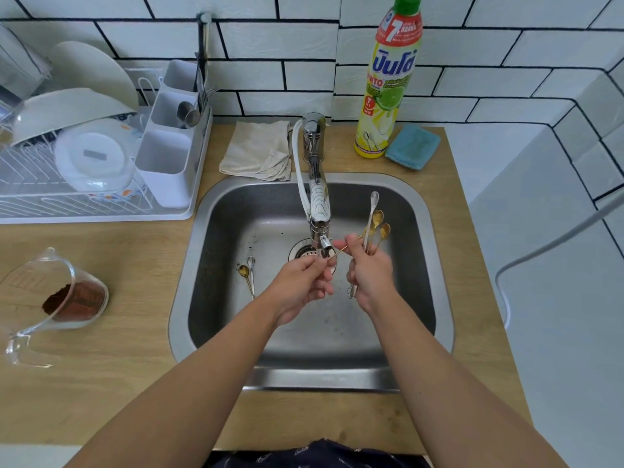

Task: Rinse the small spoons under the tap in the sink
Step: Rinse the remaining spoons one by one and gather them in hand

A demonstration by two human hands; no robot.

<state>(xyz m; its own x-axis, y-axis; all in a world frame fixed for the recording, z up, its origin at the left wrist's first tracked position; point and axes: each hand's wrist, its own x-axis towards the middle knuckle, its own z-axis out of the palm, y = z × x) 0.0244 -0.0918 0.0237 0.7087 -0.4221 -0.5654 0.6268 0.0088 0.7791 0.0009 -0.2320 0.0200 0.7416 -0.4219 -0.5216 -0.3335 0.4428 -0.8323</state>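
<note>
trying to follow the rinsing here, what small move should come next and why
Probably pass the thin gold spoon, pinched by both hands under the tap outlet, fully into the right hand, which already holds a bunch of spoons. That would free the left hand for the two spoons lying in the sink.

The sink (435, 251) is grey steel and the worktop (128, 251) is light wood with grain. The spoons (377, 224) are gold and silver. The soap bottle (388, 96) is yellow with a green cap and red band. The sponge (412, 147) is blue, the cloth (258, 150) beige. White tiles (287, 38) have dark lines.
</note>
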